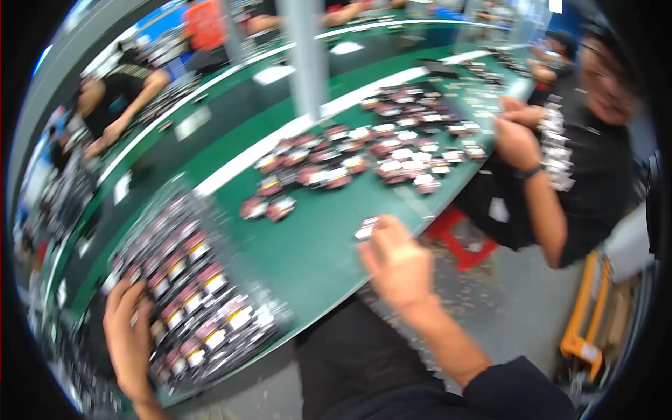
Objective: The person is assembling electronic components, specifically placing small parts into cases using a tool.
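Observation:
Motion blurs the picture. My right hand (402, 269) is over the green tabletop, fingertips pinched on a small part with a white face (367, 227). At the lower left, my left hand (128, 336) bends its fingers over the near-left side of a clear plastic tray (262, 325). What those fingertips close on is hard to make out. Rows of small dark red and black parts with white faces and yellow bands (190, 301) sit in the tray. Similar loose parts (329, 161) lie heaped on the table beyond my hands.
A co-worker in black (595, 182) at the right holds up a strip of white pieces (555, 143). Behind the green table (294, 266) stands a grey post (302, 63), with more people along a far bench. A red stool (458, 238) and yellow frame (584, 322) stand at the right.

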`<state>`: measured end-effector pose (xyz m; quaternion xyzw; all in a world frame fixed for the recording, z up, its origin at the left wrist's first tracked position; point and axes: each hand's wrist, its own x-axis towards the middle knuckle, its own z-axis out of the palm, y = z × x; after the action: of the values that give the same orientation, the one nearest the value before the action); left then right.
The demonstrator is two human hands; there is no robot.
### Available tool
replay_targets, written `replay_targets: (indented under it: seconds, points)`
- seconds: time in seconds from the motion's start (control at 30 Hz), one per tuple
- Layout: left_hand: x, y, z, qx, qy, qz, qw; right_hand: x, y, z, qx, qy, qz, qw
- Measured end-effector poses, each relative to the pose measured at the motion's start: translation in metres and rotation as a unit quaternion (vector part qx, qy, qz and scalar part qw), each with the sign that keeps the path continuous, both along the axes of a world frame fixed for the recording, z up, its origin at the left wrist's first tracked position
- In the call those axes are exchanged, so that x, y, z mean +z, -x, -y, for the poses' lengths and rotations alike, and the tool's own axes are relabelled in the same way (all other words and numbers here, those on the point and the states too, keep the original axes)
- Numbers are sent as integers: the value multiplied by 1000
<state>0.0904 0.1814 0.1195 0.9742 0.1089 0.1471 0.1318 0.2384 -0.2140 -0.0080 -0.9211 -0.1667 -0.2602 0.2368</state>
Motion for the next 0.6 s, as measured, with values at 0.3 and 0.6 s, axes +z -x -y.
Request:
replay_targets:
  seconds: [0.3,0.6]
  points:
    - [-1,-5,-11,-13,31,10,999,-5,-1,-8,-5,-61,-18,998]
    - [4,0,-18,17,62,-27,998,-1,2,-15,-6,-58,-30,998]
